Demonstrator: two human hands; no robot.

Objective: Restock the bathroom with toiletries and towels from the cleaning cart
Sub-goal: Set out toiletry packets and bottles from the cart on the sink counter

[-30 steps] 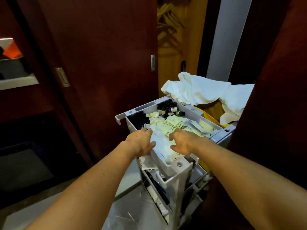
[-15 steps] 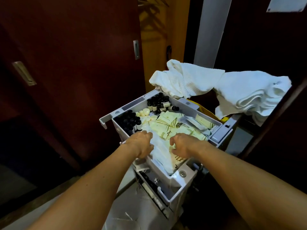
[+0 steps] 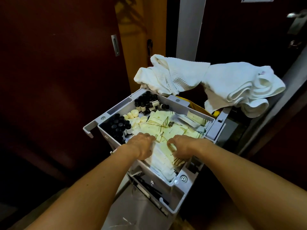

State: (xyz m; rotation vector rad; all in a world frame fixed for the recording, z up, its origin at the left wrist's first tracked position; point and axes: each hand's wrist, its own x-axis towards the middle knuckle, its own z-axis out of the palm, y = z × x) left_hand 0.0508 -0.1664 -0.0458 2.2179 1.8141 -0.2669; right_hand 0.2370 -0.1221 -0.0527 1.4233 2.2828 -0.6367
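Fingers (image 3: pixel 170 142) of right hand (image 3: pixel 180 146) curled, pinching pale-yellow paper sachets (image 3: pixel 163 128); left hand (image 3: pixel 141 145) fingers bent into same pile, grip unclear. Grey plastic cart tray (image 3: pixel 176 101), frame ctr.

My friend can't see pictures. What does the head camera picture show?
Two bare hands, left hand and right hand, dig into pale yellow packets in a grey cart tray. Small dark bottles stand at the tray's left and far side, and white towels are heaped behind it.
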